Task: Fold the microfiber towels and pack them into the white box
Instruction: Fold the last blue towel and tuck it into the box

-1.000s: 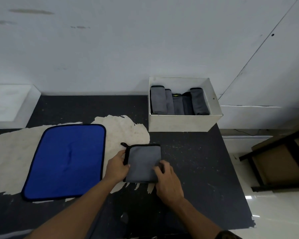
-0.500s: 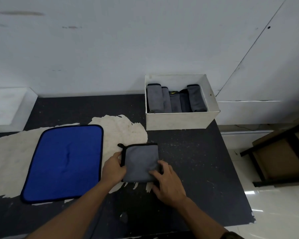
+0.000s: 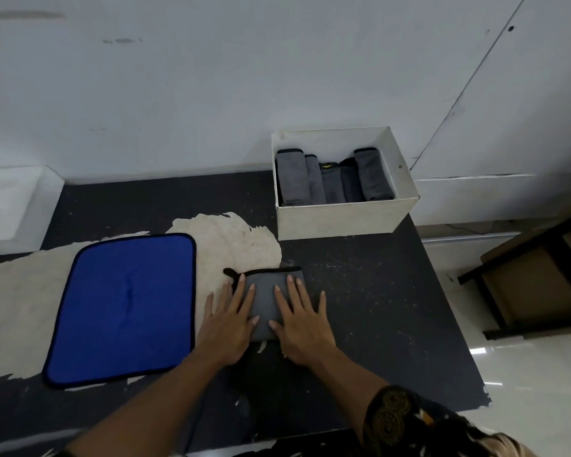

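A folded grey microfiber towel (image 3: pixel 265 303) with black trim lies on the dark table in front of me. My left hand (image 3: pixel 228 319) lies flat on its left side with fingers straight and spread. My right hand (image 3: pixel 302 319) presses flat on its right side the same way. A blue towel (image 3: pixel 126 306) with a black edge lies spread out flat to the left. The white box (image 3: pixel 340 219) stands at the back right of the table, with several folded grey towels (image 3: pixel 330 179) packed upright in a row inside.
The dark table (image 3: pixel 376 308) has a large worn pale patch (image 3: pixel 20 301) under and around the blue towel. Its right edge drops to a glossy floor. A dark-framed piece of furniture (image 3: pixel 538 278) stands to the right. A white wall runs behind.
Both hands have moved from gripping the grey towel's edges onto its top, now pressing flat with straight fingers. The towel looks narrower between them.
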